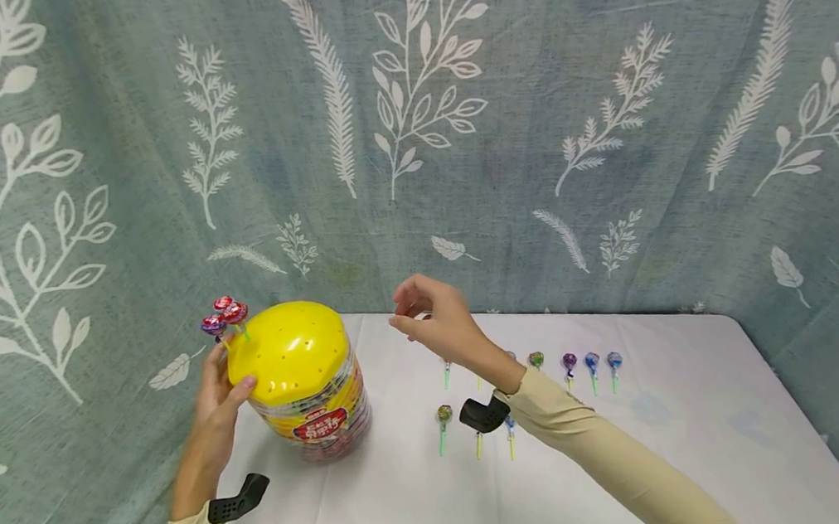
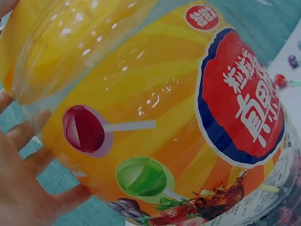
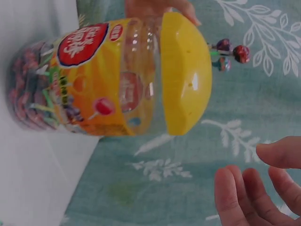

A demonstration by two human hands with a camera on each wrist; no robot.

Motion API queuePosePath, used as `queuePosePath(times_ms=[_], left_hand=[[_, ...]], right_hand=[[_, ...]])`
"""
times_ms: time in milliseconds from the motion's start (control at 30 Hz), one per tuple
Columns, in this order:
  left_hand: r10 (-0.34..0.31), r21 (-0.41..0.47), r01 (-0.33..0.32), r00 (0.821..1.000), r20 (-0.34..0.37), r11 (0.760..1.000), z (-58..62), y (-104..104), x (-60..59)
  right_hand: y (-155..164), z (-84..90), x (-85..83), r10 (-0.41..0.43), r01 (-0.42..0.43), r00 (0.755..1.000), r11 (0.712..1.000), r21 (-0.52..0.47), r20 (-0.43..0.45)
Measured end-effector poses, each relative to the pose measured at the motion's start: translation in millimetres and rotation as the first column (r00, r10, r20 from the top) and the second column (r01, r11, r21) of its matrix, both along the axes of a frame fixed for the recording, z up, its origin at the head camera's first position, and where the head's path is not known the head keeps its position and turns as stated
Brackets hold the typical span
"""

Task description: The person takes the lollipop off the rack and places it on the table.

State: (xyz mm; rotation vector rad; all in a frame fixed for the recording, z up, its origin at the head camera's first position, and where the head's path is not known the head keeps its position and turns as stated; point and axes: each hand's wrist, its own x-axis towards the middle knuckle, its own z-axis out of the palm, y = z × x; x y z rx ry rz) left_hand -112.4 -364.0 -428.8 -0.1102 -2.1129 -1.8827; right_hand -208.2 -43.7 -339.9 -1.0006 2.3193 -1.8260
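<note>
A large clear plastic candy jar (image 1: 329, 424) with a yellow lid (image 1: 292, 348) stands on the left of the table. Three lollipops (image 1: 233, 313) stick up from holes along the lid's left side. My left hand (image 1: 218, 408) grips the jar from the left, thumb over the lid's edge. In the left wrist view its fingers (image 2: 33, 165) lie against the jar's side. To the right of the jar and raised above the table, my right hand (image 1: 435, 319) holds nothing, its fingers loosely bent. Through the jar wall, many wrapped lollipops (image 3: 30, 87) show at the bottom.
Several lollipops lie on the white table (image 1: 673, 423) right of the jar, among them a green-stick one (image 1: 444, 414) and a blue one (image 1: 614, 359). My right forearm covers part of them. A green leaf-patterned curtain (image 1: 456, 167) hangs behind the table.
</note>
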Motion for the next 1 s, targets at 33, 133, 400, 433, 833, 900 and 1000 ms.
queuePosePath(times_ms=[33, 133, 400, 433, 833, 900, 1000], left_hand=[[0.0, 0.003, 0.0, 1.0, -0.002, 1.0, -0.7, 0, -1.1], [0.005, 0.039, -0.004, 1.0, -0.02, 0.999, -3.8, 2, -3.1], [0.078, 0.082, -0.076, 0.997, -0.024, 0.994, -11.2, 5, 0.7], [0.083, 0.08, -0.081, 0.996, -0.021, 0.993, -11.4, 5, 1.2], [0.091, 0.076, -0.09, 0.996, -0.01, 0.993, -12.0, 5, -3.3], [0.083, 0.085, -0.081, 0.996, -0.023, 0.993, -12.3, 5, -3.5], [0.083, 0.081, -0.081, 0.997, -0.012, 0.993, -11.4, 6, -3.9]], right_hand=[[-5, -0.9, -3.1, 0.001, -0.001, 1.0, 1.0, 0.003, -0.007], [-18, 4.4, -6.4, 0.009, -0.008, 0.999, 1.0, 0.017, -0.035], [-62, 20.5, -5.6, 0.079, -0.072, 0.991, 0.995, 0.069, -0.104], [-67, 22.0, -4.9, 0.089, -0.082, 0.99, 0.994, 0.068, -0.106], [-126, 32.6, 3.8, 0.182, -0.174, 0.969, 0.983, 0.061, -0.165], [-136, 32.3, 5.6, 0.195, -0.185, 0.966, 0.98, 0.075, -0.171], [-147, 29.5, 6.9, 0.212, -0.196, 0.961, 0.975, 0.103, -0.18]])
